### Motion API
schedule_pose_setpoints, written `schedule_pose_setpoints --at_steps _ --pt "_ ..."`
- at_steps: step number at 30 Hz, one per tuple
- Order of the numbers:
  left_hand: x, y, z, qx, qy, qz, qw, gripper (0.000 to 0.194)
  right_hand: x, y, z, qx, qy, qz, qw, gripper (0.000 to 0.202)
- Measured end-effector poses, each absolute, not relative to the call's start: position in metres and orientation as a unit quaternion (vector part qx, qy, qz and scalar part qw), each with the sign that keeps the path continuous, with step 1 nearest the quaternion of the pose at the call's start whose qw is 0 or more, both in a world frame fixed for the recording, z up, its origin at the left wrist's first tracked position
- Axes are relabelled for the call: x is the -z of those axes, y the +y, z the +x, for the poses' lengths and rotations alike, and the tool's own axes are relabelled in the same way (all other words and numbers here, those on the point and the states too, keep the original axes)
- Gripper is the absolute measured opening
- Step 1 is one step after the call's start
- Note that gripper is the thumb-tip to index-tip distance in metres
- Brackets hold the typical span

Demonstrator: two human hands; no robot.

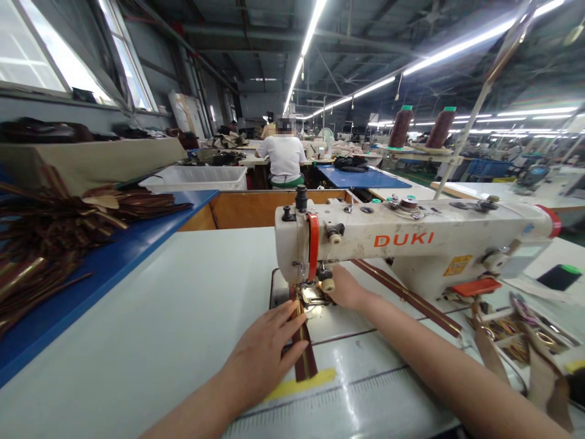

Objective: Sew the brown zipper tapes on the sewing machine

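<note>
A white sewing machine [347, 235] stands on the pale table, its needle area lit. Under its presser foot runs a brown strip with a gold zipper line [304, 353], whose near end lies over yellow tape. My left hand [265, 341] rests on this strip in front of the needle, palm down with its fingers apart. Behind the needle area is my right hand [345, 288], reaching around from the right; the machine head hides its fingers. A second brown zipper strip [411, 299] lies slantwise beneath the machine arm.
Many brown strips [41, 244] are heaped on a blue table [105, 256] at left. An open box of metal parts [516, 341] sits at right, near a black thread spool [558, 277]. Farther off, a person in a white shirt [286, 155] sits facing away.
</note>
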State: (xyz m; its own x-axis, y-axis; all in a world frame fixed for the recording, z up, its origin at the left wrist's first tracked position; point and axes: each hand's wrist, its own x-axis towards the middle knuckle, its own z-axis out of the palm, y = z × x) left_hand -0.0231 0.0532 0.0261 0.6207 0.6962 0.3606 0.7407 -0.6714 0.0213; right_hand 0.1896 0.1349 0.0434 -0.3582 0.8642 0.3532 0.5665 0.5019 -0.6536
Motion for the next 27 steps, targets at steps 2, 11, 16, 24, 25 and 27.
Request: schedule_pose_setpoints --at_steps 2,11,16,24,25,27 --pt "-0.026 0.053 -0.022 0.173 -0.396 -0.899 0.069 0.039 -0.043 0.122 0.195 -0.178 -0.783 -0.477 0.358 0.016" --pt "-0.020 0.053 -0.022 0.193 -0.403 -0.892 0.062 0.040 -0.027 0.043 0.184 -0.097 -0.865 -0.388 0.305 0.019" --pt "-0.019 0.054 -0.022 0.213 -0.398 -0.891 0.047 0.039 -0.031 0.041 0.177 -0.078 -0.875 -0.392 0.273 0.018" --pt "-0.020 0.054 -0.021 0.212 -0.397 -0.891 0.059 0.037 -0.035 0.040 0.175 -0.044 -0.887 -0.395 0.236 0.013" --pt "-0.020 0.054 -0.021 0.211 -0.397 -0.891 0.061 0.037 -0.035 0.040 0.175 -0.038 -0.888 -0.396 0.232 0.013" --pt "-0.020 0.054 -0.021 0.209 -0.398 -0.891 0.059 0.037 -0.035 0.040 0.174 -0.033 -0.890 -0.396 0.225 0.013"
